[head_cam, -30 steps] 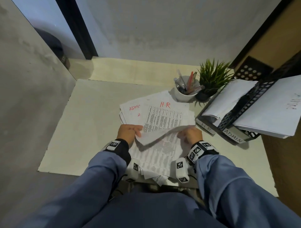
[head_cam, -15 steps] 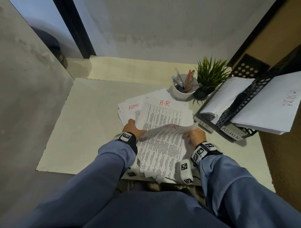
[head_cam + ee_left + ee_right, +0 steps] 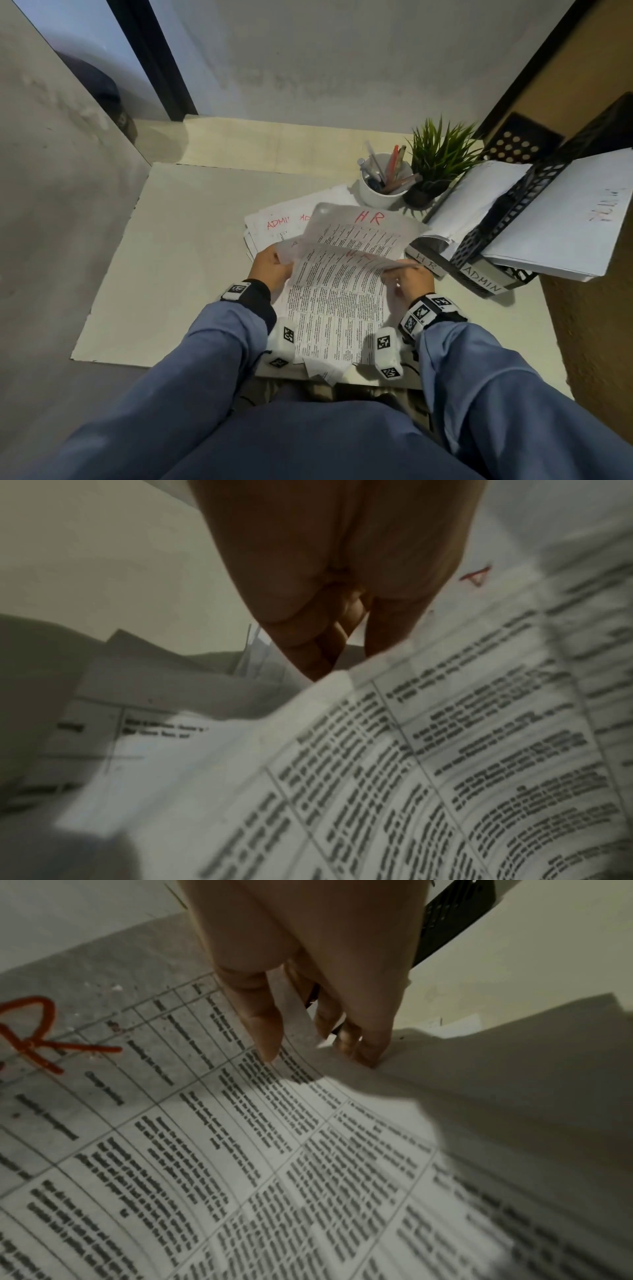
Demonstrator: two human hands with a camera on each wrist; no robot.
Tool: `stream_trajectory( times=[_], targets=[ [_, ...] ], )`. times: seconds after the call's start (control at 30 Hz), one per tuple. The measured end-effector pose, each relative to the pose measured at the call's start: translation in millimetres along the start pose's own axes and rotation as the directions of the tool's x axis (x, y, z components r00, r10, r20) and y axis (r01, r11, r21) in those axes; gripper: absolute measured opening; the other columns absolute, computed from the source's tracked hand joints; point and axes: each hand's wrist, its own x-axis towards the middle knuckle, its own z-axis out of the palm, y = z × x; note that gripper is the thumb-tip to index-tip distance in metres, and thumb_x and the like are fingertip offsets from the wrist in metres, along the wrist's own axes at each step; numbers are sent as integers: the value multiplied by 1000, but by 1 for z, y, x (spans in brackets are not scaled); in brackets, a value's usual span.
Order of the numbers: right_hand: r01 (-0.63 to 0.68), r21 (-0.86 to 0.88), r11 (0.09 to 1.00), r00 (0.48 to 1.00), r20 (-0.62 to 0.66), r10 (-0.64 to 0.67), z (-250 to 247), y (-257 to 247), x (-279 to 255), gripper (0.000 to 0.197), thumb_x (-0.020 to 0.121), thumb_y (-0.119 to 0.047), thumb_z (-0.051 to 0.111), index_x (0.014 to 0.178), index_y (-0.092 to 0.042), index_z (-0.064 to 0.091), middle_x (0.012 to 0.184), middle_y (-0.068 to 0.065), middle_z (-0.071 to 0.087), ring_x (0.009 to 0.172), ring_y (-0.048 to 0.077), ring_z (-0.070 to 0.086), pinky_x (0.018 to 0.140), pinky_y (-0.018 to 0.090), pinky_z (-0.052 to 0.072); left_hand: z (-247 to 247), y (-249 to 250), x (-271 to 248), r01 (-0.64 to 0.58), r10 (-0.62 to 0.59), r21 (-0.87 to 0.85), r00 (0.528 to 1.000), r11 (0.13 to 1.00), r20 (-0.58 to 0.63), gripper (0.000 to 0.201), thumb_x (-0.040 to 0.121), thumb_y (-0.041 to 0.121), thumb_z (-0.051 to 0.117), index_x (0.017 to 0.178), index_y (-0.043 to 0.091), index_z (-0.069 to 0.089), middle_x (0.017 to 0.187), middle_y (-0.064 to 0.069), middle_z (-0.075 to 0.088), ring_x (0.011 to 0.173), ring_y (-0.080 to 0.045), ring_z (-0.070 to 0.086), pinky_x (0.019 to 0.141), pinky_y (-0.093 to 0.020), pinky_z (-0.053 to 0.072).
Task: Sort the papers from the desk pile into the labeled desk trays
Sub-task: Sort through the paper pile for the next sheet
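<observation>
Two printed sheets marked HR in red are up off the desk. The nearer HR sheet (image 3: 339, 308) (image 3: 240, 1150) (image 3: 445, 750) sags between my hands. My left hand (image 3: 270, 265) (image 3: 342, 588) grips its left edge. At its right top corner my right hand (image 3: 409, 279) (image 3: 308, 1015) pinches it, thumb on top. The farther HR sheet (image 3: 363, 229) curls up behind it; who holds it is unclear. Sheets marked ADMIN lie in the pile (image 3: 274, 226) underneath. Black mesh trays labeled HR (image 3: 426, 263) and ADMIN (image 3: 483, 281) stand to the right, holding papers.
A white pen cup (image 3: 383, 195) and a small potted plant (image 3: 438, 164) stand just behind the pile. White papers (image 3: 565, 219) jut out of the ADMIN tray. A grey wall closes off the left. The desk's front edge (image 3: 342, 377) runs under my wrists.
Both hands have lifted the near HR sheet higher and a little toward the trays. The HR sheet that lay flat on the pile now curls up behind it.
</observation>
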Motion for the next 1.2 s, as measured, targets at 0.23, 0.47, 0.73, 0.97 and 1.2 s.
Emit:
stream_trajectory(
  times=[0.23, 0.47, 0.73, 0.97, 1.2],
  targets=[
    [84, 272, 959, 981, -194, -31, 2, -8, -7, 33, 67, 26, 57, 91, 3, 60, 75, 11, 62, 56, 15, 58, 40, 13, 46, -21, -17, 29, 22, -63, -184, 974, 983, -220, 39, 56, 18, 83, 91, 19, 69, 104, -14, 71, 97, -34, 67, 88, -56, 51],
    [-87, 146, 985, 986, -130, 106, -22, 14, 10, 35, 87, 5, 51, 65, -22, 49, 63, -6, 50, 60, 6, 46, 51, 13, 41, -37, -3, 38, -31, -3, -91, 936, 995, -353, 35, 77, 7, 73, 111, 5, 66, 104, -12, 69, 96, -29, 66, 93, -48, 51],
    [-48, 110, 993, 998, -29, 51, -12, -1, -1, 10, 76, 8, 65, 75, -1, 61, 67, 7, 57, 61, 20, 55, 44, 19, 45, -23, 21, 22, -103, 261, 490, 928, 866, -267, 75, 77, -9, 50, 145, 10, 27, 153, -11, 25, 142, -25, 23, 114, -32, 21],
    [-68, 434, 898, 951, 302, -74, -2, -44, -31, 38, 80, 15, 52, 117, 7, 55, 107, 22, 66, 85, 29, 71, 65, 37, 59, 1, 39, 0, -123, 111, 198, 991, 973, 69, 36, 78, -1, 67, 112, 6, 59, 103, -6, 65, 90, -17, 63, 97, -43, 49],
    [558, 230, 797, 797, 116, -592, -2, -109, -78, 31, 78, 8, 61, 85, -21, 58, 95, 0, 63, 93, 15, 63, 78, 29, 57, 10, 74, -19, -441, 443, 53, 883, 896, -154, 22, 84, 11, 66, 103, 21, 61, 97, 7, 67, 93, -8, 66, 75, -16, 54]
  ],
)
